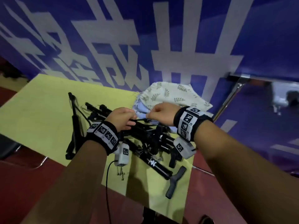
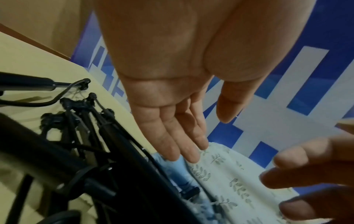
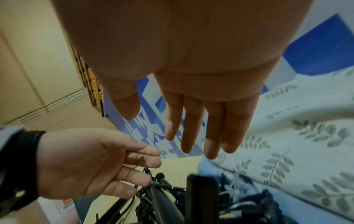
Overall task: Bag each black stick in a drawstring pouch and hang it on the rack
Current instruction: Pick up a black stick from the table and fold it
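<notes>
- The left hand (image 1: pixel 123 118) hovers over the pile of black sticks (image 1: pixel 145 143) on the yellow surface (image 1: pixel 40 102), fingers (image 2: pixel 172 136) straight and spread, holding nothing.
- The right hand (image 1: pixel 161 114) hangs just above the leaf-print pouches (image 1: pixel 169 94), fingers (image 3: pixel 210 128) straight and empty.
- The pouches lie beside the sticks, at the far edge by the blue banner (image 1: pixel 210 38).

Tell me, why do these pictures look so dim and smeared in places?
Head view: dim light, forearms in shadow, the blue banner bent by the wide lens. Left wrist view: the near black sticks blur into a dark mass. Right wrist view: the right hand looms soft, and the leaf-print pouch is slightly smeared.
</notes>
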Motion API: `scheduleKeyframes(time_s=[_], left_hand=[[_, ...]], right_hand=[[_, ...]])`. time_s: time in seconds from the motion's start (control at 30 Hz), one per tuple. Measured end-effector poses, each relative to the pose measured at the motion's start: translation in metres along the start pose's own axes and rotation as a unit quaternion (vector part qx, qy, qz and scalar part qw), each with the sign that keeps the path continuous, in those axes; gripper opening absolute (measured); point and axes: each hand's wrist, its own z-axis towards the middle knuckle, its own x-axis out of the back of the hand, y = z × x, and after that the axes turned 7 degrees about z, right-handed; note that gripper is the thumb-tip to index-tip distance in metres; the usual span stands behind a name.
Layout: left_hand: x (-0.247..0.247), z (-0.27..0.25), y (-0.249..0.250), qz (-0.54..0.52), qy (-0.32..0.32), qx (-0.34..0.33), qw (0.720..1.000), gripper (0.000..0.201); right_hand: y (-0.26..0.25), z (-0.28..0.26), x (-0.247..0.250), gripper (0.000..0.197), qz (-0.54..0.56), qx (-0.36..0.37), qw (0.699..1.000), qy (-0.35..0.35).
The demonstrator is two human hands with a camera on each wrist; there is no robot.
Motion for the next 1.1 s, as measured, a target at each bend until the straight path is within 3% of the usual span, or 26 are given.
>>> scheduleKeyframes(time_s=[0.2,0.67,0.77,0.97,1.1], left_hand=[[-0.003,0.019,-0.045,-0.024,0.013,-0.002,1.0,0.022],[-0.018,0.027,-0.089,0.001,0.087,-0.147,0.985,0.011],[-0.027,0.013,-0.097,0.022,0.102,-0.192,0.976,0.011],[-0.031,-0.039,-0.13,-0.04,0.083,-0.251,0.963,0.014],[-0.021,-0.082,-0.171,-0.072,0.074,-0.272,0.957,0.017]], right_hand=[[0.002,0.02,-0.046,0.045,-0.054,0.039,0.998,0.011],[0.009,0.019,-0.099,0.036,-0.144,0.203,0.957,0.152],[0.01,0.006,-0.108,0.031,-0.133,0.223,0.947,0.187],[0.024,-0.041,-0.14,0.03,-0.088,0.223,0.932,0.273],[0.028,-0.079,-0.177,0.027,-0.019,0.203,0.941,0.27]])
